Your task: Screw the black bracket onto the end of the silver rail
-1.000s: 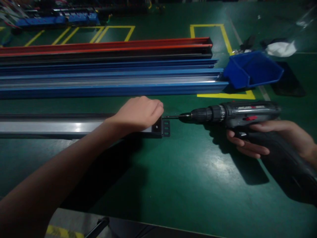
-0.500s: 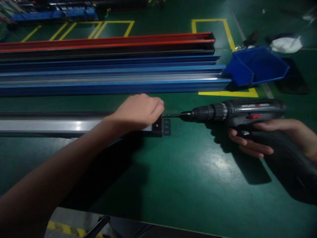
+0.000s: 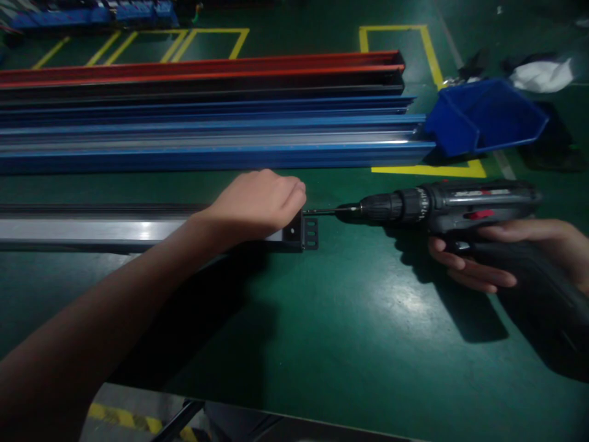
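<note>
A long silver and black metal profile point(image 3: 92, 231) lies on the green table, with a dark slotted end bracket point(image 3: 311, 233) at its right end. My left hand point(image 3: 262, 199) is closed over the profile near that end, its fingertips hidden underneath. My right hand point(image 3: 478, 261) is wrapped round the grip of a black cordless drill point(image 3: 442, 202), held level and pointing left. The long thin bit point(image 3: 324, 212) reaches the end of the profile just above the bracket's slots. Whether a screw sits at its tip is hidden.
Beyond the profile lie long blue profiles point(image 3: 221, 157) and a red one point(image 3: 207, 67), parallel to it. A blue bin point(image 3: 488, 116) stands at their right ends, with a white crumpled thing point(image 3: 543, 75) behind. The table's front edge point(image 3: 276, 415) runs along the bottom.
The view has shifted slightly, moving the background a little up and right. My left hand stays on the profile, and the drill keeps its bit at the profile's end.
</note>
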Motion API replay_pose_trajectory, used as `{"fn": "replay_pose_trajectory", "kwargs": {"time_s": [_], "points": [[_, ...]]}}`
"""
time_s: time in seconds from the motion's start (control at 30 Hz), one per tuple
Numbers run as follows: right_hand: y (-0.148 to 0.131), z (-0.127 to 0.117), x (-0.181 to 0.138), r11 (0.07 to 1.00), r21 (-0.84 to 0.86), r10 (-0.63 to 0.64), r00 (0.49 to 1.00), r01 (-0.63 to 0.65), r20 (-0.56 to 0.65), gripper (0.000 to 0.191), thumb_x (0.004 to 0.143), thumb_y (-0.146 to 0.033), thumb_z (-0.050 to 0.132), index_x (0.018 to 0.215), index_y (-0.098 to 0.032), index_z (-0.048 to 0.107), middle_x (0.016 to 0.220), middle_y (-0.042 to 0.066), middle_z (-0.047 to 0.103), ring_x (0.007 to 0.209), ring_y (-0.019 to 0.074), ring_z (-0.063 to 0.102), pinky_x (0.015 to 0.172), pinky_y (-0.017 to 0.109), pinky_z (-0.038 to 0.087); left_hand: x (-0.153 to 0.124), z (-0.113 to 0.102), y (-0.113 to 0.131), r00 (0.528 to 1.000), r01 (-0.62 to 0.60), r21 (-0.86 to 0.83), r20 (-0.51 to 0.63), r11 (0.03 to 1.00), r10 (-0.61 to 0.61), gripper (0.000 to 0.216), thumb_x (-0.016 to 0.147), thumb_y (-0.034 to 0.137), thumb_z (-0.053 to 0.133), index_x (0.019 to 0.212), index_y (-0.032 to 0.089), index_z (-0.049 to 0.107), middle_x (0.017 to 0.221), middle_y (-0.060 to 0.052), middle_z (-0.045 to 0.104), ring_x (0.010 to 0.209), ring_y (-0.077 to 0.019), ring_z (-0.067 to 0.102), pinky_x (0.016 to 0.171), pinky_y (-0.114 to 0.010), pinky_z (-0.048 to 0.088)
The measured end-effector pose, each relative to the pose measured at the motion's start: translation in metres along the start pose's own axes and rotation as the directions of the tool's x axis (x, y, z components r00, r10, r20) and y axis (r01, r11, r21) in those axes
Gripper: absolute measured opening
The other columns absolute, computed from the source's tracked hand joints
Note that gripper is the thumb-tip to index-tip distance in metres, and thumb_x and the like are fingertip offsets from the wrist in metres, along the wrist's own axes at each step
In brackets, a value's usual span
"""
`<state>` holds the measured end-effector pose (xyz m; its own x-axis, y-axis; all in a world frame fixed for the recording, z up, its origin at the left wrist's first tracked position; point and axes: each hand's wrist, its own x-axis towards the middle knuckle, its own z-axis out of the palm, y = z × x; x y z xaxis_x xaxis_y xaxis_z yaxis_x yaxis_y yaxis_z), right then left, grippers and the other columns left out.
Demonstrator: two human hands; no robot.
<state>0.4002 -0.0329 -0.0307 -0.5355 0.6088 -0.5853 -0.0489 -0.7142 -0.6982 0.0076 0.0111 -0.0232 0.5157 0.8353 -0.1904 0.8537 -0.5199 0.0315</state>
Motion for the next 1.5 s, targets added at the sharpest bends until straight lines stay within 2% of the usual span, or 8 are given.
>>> {"fn": "replay_pose_trajectory", "kwargs": {"time_s": [0.27,0.47,0.73,1.03,1.33,1.5], "points": [[-0.001,-0.002,0.002,0.999,-0.043,-0.009,0.999,0.011,0.043,0.026,0.086,-0.039,0.074,0.106,-0.023,0.081,0.082,0.01,0.074,0.043,0.0164,0.049,0.047,0.038,0.054,-0.001,0.0,-0.001,1.0,-0.007,0.027,0.01,1.0,0.006,0.045,0.105,0.029,0.035,0.128,0.017,0.072,0.112,-0.017,0.075,0.107,-0.0363,0.073,0.087,-0.044,0.052],[-0.004,0.005,-0.001,1.0,-0.022,-0.002,1.0,0.002,0.005,0.029,0.087,-0.038,0.074,0.106,-0.018,0.083,0.082,0.011,0.074,0.045,0.0136,0.051,0.048,0.032,0.055,-0.001,0.0,0.0,0.999,-0.024,0.006,-0.026,1.0,0.024,0.044,0.107,0.028,0.035,0.126,0.016,0.073,0.111,-0.017,0.077,0.1,-0.0334,0.074,0.081,-0.041,0.052],[0.002,0.004,0.001,0.999,0.037,-0.033,0.999,0.032,0.036,0.032,0.09,-0.036,0.07,0.109,-0.014,0.083,0.083,0.011,0.072,0.046,0.0106,0.049,0.051,0.028,0.056,-0.001,-0.005,0.008,1.0,-0.007,0.065,-0.028,0.998,0.009,0.05,0.111,0.033,0.028,0.117,0.017,0.074,0.105,-0.014,0.08,0.092,-0.0317,0.076,0.07,-0.037,0.049],[0.005,0.0,0.001,0.995,0.088,-0.052,0.993,0.043,0.103,0.033,0.095,-0.034,0.067,0.113,-0.011,0.082,0.088,0.012,0.073,0.051,0.0111,0.055,0.055,0.027,0.058,0.0,-0.012,0.013,0.997,0.074,0.018,0.021,0.997,-0.074,0.057,0.11,0.036,0.022,0.115,0.018,0.075,0.106,-0.013,0.081,0.092,-0.031,0.077,0.075,-0.036,0.052],[0.008,-0.004,0.006,0.992,0.11,-0.084,0.982,0.066,0.168,0.033,0.094,-0.034,0.072,0.115,-0.01,0.081,0.09,0.011,0.075,0.052,0.0104,0.056,0.056,0.027,0.058,0.001,-0.011,0.013,0.997,0.08,-0.012,0.02,0.997,-0.08,0.052,0.11,0.036,0.025,0.114,0.02,0.074,0.107,-0.013,0.081,0.096,-0.0327,0.077,0.077,-0.038,0.053],[0.005,-0.002,0.007,0.991,0.128,-0.057,0.98,0.032,0.191,0.033,0.095,-0.031,0.071,0.116,-0.007,0.081,0.092,0.012,0.075,0.056,0.0107,0.061,0.061,0.026,0.059,0.0,-0.011,0.014,0.997,0.079,-0.024,0.005,0.997,-0.079,0.052,0.11,0.035,0.024,0.109,0.019,0.074,0.107,-0.013,0.081,0.095,-0.0331,0.077,0.077,-0.039,0.053]]}}
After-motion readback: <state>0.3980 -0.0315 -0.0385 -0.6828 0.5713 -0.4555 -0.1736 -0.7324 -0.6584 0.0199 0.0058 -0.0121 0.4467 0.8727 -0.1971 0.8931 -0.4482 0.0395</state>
